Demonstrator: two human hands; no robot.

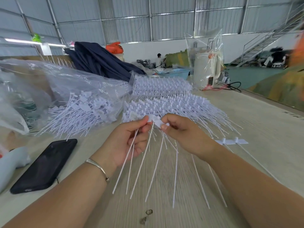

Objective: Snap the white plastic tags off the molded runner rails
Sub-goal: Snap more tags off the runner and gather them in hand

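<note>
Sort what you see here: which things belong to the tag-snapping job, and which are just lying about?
Job: left hand and right hand, both pinching a strip of tags; stacked rails; bag of loose tags; stray piece.

Lying about: black phone, dark cloth, blue basket, bracelet.

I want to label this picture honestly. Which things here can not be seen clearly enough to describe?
- Head view: where the left hand and right hand pinch the white tags, the fingertips cover the joint; snapped or not is unclear.
- Contents of the clear plastic bag are blurred by the film.
- The black phone has a dark screen.
- The distant people are too small and blurred.
</note>
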